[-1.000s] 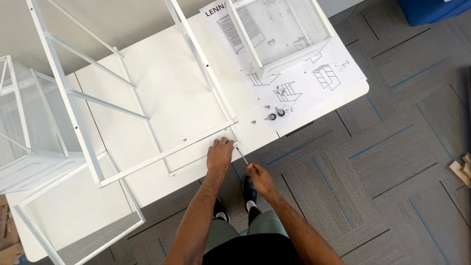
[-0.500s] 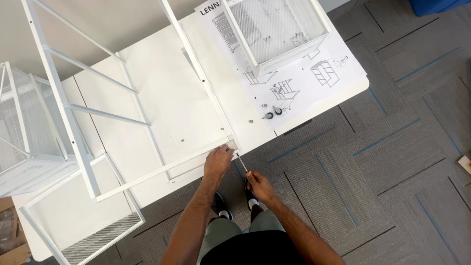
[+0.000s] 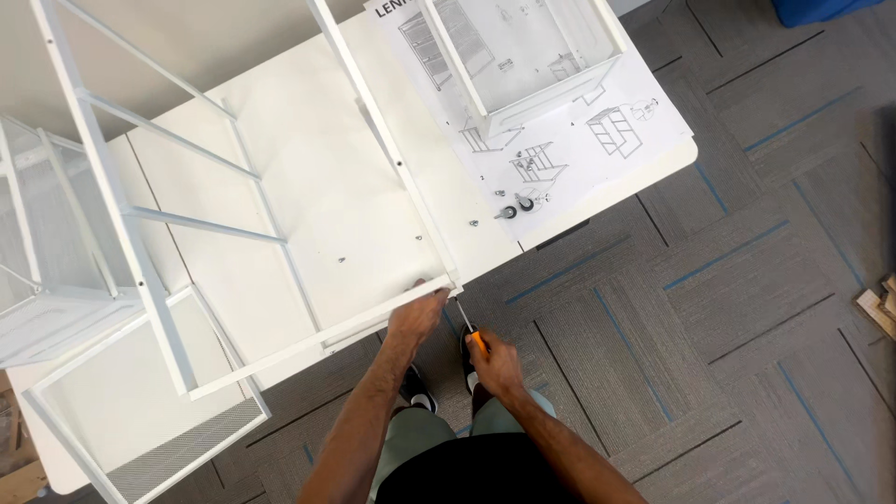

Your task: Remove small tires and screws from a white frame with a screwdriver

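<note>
Floor: grey carpet tiles (image 3: 747, 280) with blue seams; I stand on them at the near edge of the worktop, shoes just visible below my hands.
Worktop: white worktop (image 3: 308, 159), carrying nearly everything in view.
Frame: white metal shelf frame (image 3: 140, 243), lying flat across the worktop. Its near corner hangs just over the edge, which I judge keeps the corner joint open to a tool coming from below.
Baskets: a white mesh basket (image 3: 47, 271) at the far left and a mesh panel (image 3: 177, 448) at the lower left, both beside the frame. Another white box-shaped part (image 3: 532, 56) sits on the paper at the top.
Instruction sheet: printed assembly sheet (image 3: 597, 140) spread at the right end of the worktop, drawings face up, well apart from my hands.
Small parts: two dark castor wheels (image 3: 516, 205) and a few loose screws near the sheet's lower edge.
Left hand: my left hand (image 3: 417, 315) is curled over the frame's bottom rail right at the corner, fingers pressing it down, likely to steady it.
Right hand: my right hand (image 3: 495, 364) is closed round the orange-handled screwdriver (image 3: 469, 329), a firm full grip.
Screwdriver: shaft angled up towards the frame corner, tip at or just beside it; I cannot tell whether it is seated in a screw.
</note>
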